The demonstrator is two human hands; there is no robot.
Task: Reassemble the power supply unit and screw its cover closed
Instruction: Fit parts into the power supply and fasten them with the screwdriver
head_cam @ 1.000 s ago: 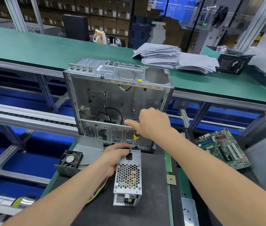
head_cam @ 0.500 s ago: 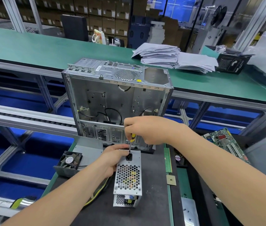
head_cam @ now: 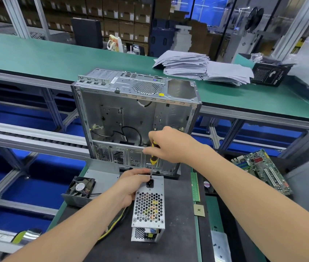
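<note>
Power supply unit (head_cam: pixel 149 207) lies flat on the dark desk (head_cam: pixel 180 235), lower centre of frame, perforated cover up, socket end toward the open computer case (head_cam: pixel 136 118) behind it. Left hand (head_cam: pixel 131 186) grips that far end, fingers curled round the edge, steadying it. Right hand (head_cam: pixel 170 144) is above, fingers pinched on the yellow-black screwdriver (head_cam: pixel 153 157). The shaft is near vertical, with the tip down at the far edge just beside the socket. The screw itself is too small to see.

Change over the last second: the right hand went from palm-over-handle with the forefinger stretched out to a rolled wrist and a lower pinch grip, so more handle shows now. Tip stayed at the same spot; the unit and left hand didn't shift. Reads as a turning stroke, so probably driving a cover screw at this corner. The cover is seated, so fastening is under way, not finished.

Fan (head_cam: pixel 82 187) at left and motherboard (head_cam: pixel 261 173) at right lie apart, untouched.
</note>
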